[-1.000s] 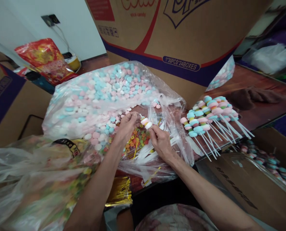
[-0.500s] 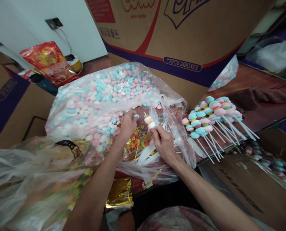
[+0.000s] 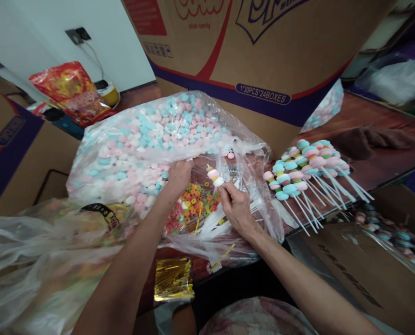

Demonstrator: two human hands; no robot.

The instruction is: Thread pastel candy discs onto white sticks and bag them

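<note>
My right hand [image 3: 235, 204] is closed around a candy skewer [image 3: 214, 176], its white and pink marshmallows and yellow gummy rings threaded upward with the stick tip showing on top. At the mouth of a large clear bag [image 3: 259, 144] of marshmallows [image 3: 179, 116] in pink, blue and white is my left hand [image 3: 180, 176]. Its fingers point away from me and are mostly hidden, so whether they grip anything does not show. Between the hands lie loose gummy rings [image 3: 195, 201] in orange, green and red. Beneath my right hand are white sticks [image 3: 216, 221].
Finished marshmallow skewers [image 3: 303, 170] lie in a pile on the right of the table. Behind the bag stands a large carton [image 3: 263, 60]. Gold twist ties [image 3: 173, 279] sit near the front edge. An open box [image 3: 350, 270] holds more skewers at lower right.
My left hand has moved slightly left, toward the marshmallow bag; the blue marshmallow seen by its fingertips earlier no longer shows. My right hand keeps the skewer in nearly the same place.
</note>
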